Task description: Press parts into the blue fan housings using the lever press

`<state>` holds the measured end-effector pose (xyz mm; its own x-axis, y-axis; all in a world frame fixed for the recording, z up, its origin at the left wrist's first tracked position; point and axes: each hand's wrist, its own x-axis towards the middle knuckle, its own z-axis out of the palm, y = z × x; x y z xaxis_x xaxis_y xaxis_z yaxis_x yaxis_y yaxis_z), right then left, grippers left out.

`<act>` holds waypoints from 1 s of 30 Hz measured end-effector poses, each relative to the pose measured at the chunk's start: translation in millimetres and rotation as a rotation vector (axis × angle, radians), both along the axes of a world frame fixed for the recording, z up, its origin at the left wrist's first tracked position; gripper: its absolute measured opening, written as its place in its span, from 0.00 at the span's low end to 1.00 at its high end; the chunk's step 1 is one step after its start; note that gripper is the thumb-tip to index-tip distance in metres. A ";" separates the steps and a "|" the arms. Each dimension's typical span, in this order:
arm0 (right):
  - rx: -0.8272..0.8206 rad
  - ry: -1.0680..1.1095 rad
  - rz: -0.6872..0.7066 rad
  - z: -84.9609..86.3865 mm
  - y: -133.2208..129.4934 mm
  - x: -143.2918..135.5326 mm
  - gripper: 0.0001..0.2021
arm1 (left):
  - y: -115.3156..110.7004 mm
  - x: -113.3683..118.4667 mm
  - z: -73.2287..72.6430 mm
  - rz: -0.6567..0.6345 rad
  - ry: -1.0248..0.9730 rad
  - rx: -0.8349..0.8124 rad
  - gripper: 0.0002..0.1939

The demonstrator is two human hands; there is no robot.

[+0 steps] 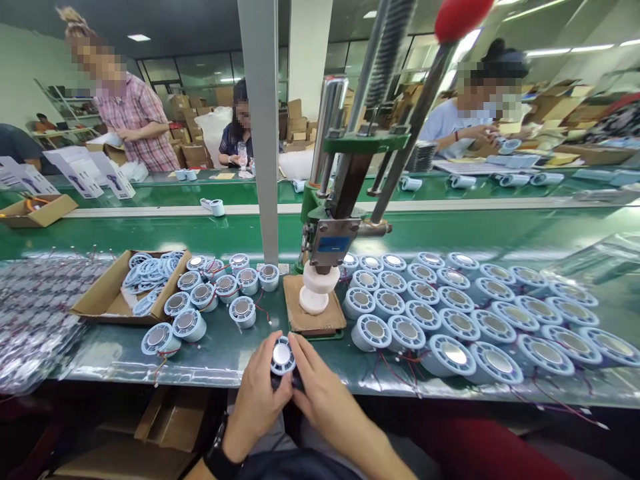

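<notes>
At the table's front edge, my left hand (261, 388) and my right hand (320, 383) are both closed round a light-blue round housing (283, 357). Its slotted ring and silver centre disc face up; the lower part is hidden by my fingers. Just beyond it stands a hand lever press (336, 241). A white round pressing head (321, 277) hangs over a white round seat (313, 301) on a cardboard-covered base (295, 320). Similar blue housings (450, 357) with thin wires stand in rows to the right, and a smaller group (203, 297) is on the left.
A cardboard box (100, 293) of loose blue rings stands at left, beside many wired grey parts (37, 293) on plastic. A grey post (265, 133) rises behind the press. Across the green conveyor (200, 230), several people work. The press's red knob (463, 19) juts overhead.
</notes>
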<state>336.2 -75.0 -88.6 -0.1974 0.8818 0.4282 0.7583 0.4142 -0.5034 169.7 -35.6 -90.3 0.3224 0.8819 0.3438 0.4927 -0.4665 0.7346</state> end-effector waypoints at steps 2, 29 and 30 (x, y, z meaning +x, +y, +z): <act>0.124 -0.061 -0.023 57.5 5.0 31.8 0.37 | 7.1 3.1 9.7 -0.002 -0.020 -0.067 0.25; 0.560 0.403 -0.268 340.1 165.0 105.6 0.33 | 117.7 92.5 49.1 -0.320 -0.522 -0.284 0.26; 0.550 0.401 -0.267 340.3 164.3 106.0 0.34 | 119.6 93.0 51.8 -0.338 -0.509 -0.291 0.25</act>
<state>442.2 89.3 251.7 0.2593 0.5143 0.8175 0.6698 0.5140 -0.5359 262.7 84.0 -38.5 0.4577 0.8406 0.2896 -0.0866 -0.2820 0.9555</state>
